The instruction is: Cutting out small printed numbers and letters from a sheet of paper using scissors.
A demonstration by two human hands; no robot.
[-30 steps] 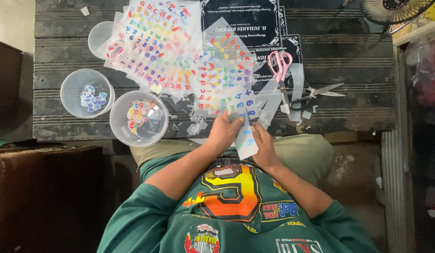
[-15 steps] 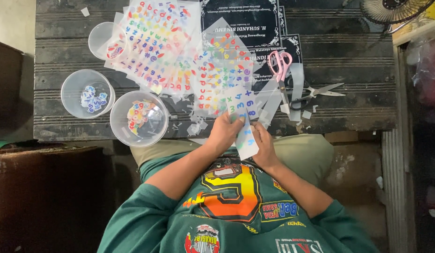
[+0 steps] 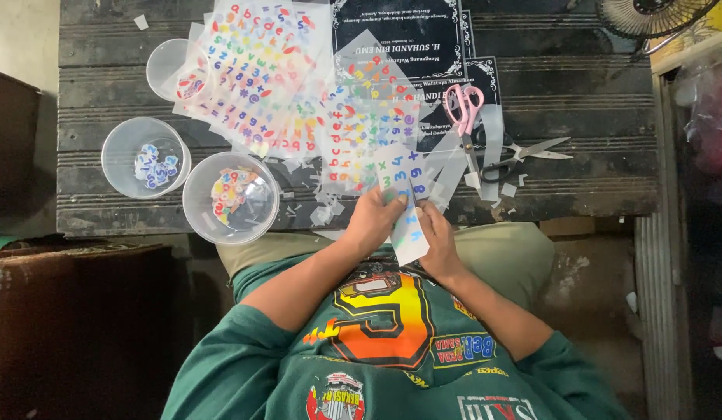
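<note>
Hands [image 3: 407, 225] w/ sticker strip [image 3: 403, 198], table edge [image 3: 594, 210]

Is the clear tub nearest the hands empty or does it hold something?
Not empty: the tub holds a small heap of coloured cut-out pieces on its bottom.

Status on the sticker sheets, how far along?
Done: two clear plastic cups already hold loose coloured pieces. In hand: left hand and right hand hold a white strip of letter stickers. Left: several full sheets of coloured stickers lie on the dark wooden table.
</note>
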